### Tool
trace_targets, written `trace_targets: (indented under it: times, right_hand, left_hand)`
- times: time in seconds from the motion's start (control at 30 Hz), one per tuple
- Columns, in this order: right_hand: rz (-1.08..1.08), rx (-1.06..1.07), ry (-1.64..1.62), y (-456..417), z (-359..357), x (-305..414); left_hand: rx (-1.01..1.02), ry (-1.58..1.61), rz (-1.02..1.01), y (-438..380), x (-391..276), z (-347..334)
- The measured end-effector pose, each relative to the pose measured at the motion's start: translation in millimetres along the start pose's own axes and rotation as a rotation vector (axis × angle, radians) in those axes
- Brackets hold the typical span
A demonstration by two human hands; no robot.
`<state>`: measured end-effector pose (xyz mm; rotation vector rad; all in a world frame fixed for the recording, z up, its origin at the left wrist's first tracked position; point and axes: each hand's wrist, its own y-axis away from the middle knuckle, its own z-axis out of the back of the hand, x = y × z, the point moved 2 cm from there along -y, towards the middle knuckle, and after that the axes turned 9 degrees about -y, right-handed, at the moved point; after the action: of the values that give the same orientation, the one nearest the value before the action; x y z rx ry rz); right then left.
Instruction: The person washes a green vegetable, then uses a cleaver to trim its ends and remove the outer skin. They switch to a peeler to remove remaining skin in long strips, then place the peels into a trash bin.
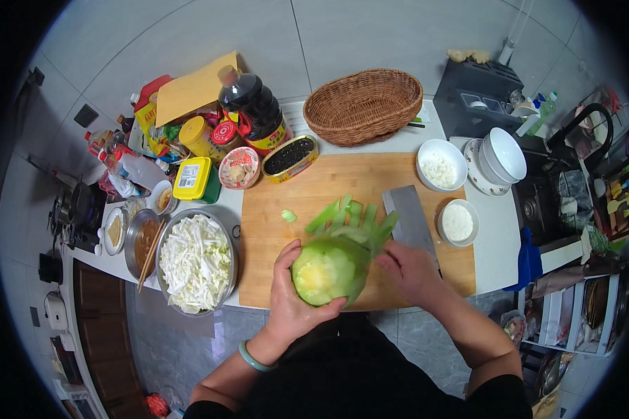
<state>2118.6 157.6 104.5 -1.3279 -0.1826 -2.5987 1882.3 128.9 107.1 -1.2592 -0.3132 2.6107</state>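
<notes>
My left hand [293,301] holds a large, partly peeled green vegetable [330,269], its kind not certain, above the near part of a wooden cutting board [272,262]. At the vegetable's right side my right hand [406,267] is closed on a small tool, mostly hidden by the fingers; it looks like a peeler. Green strips of peel [354,214] lie on the board just beyond the vegetable. A small green piece [289,215] rests apart to their left. Behind my right hand lies a cleaver [409,220] with its broad blade flat on the board.
A metal bowl of shredded cabbage [196,262] stands left of the board, chopsticks [151,256] beside it. Sauce bottles [251,105] and an oval tin [290,158] crowd the back left. A wicker basket [361,107] stands behind; white bowls [442,165] stand at right.
</notes>
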Motion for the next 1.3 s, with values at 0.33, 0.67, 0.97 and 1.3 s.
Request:
trace_targets:
  times: [0.33,0.67,0.97,1.3]
  right_hand:
    - [0.289,0.068,0.188,-10.3,16.6,41.8]
    - [0.032,0.147,0.081,-23.1,21.0,23.2]
    - [-0.177,0.154,0.024,-12.9,-15.2,-65.9]
    - [0.073,0.010,-0.097,20.2,6.6,39.1]
  left_hand:
    - [0.015,0.138,0.070,-0.2,0.3,-8.2]
    - [0.032,0.028,0.011,-1.5,-6.8,-8.6]
    - [-0.017,0.030,-0.120,7.5,-5.9,-10.9]
    - [-0.014,-0.144,-0.145,13.9,2.4,-1.4]
